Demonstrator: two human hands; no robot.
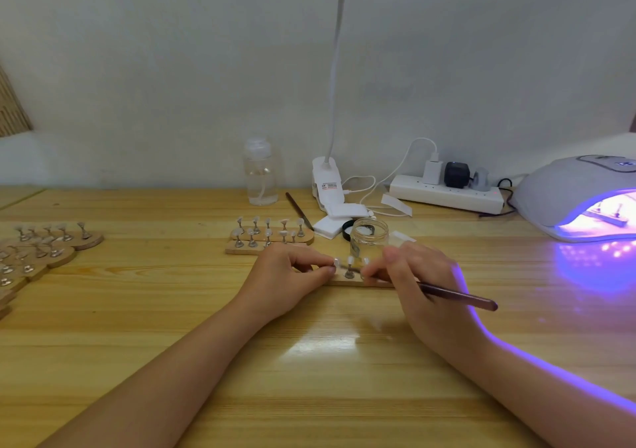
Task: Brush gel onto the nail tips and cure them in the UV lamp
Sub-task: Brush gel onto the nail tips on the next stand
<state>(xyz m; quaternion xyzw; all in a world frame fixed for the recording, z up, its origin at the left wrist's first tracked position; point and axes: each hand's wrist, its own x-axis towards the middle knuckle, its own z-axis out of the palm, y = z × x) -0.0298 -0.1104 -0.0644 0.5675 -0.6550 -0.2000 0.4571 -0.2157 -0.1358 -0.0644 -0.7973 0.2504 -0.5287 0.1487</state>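
Brushing gel onto nail tips: the left hand (290, 272) pinches the near end of a small wooden strip (347, 280), its fingers curled round a stand by the leftmost tip, while the right hand (418, 280) grips a brush (457, 298) like a pen, handle pointing back and to the right. The bristle end is hidden behind the fingers; whether it touches a tip cannot be told. One tip (350, 260) stands upright on its metal stand at the middle of the strip, between the two hands. An open gel jar (369, 237) stands just behind the strip, its black lid (348, 230) beside it. A second strip of tips (272, 236) lies behind and left of the strip; more strips (41, 244) lie well to its left. The UV lamp (581, 196), lit violet with a strip visible inside, sits far right of the strip. For a good coat, the pinching hand should likely hold the strip steady, the brush carry little gel, and strokes run along each tip without flooding the stand. Judged stage: coating under way, curing of this strip not yet done.
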